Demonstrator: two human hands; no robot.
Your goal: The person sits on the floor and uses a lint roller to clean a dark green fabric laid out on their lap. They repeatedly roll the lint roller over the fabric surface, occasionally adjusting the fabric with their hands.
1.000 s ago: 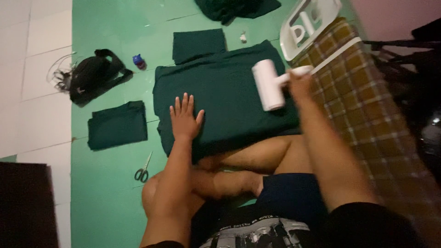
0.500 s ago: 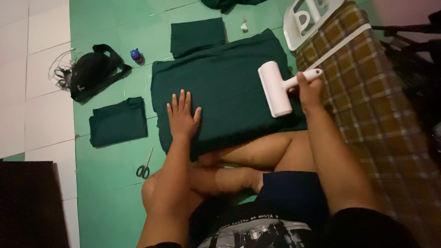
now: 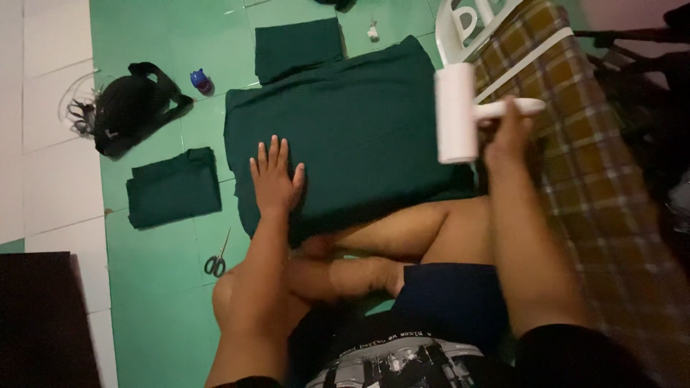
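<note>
Right hand (image 3: pixel 512 136): closed around the white plastic handle of a white cylindrical lint roller (image 3: pixel 456 113). The roller drum stands upright in view at the right edge of the cloth; whether it touches the fabric cannot be told.

Left hand (image 3: pixel 275 179): open, fingers spread wide, palm pressed flat on the near left part of the cloth, holding nothing.

Large dark green rectangular fabric piece (image 3: pixel 359 129): spread flat on the green tiled floor (image 3: pixel 158 302), just beyond the person's crossed bare legs. Judged soft, light and limp; likely to ruck or slide on smooth tile unless pinned by a flat palm. Best taken at an edge or corner, or held down from above.

Lint roller, handling: judged light and rigid, with a tacky drum surface; the slim handle is the place to grip.

Nearby items:
- Smaller folded dark green fabric square (image 3: pixel 298 47), touching the far edge of the large piece.
- Second folded dark green fabric piece (image 3: pixel 174 188), on the floor to the left, apart from the large piece.
- Small scissors with dark handles (image 3: pixel 216 260), near the left knee.
- Black fabric bag (image 3: pixel 129 108), far left.
- Small blue and red object (image 3: pixel 200 79), beside the bag.
- Brown checked cloth (image 3: pixel 589 172), along the right.
- White plastic chair (image 3: pixel 467 21), far right.
</note>
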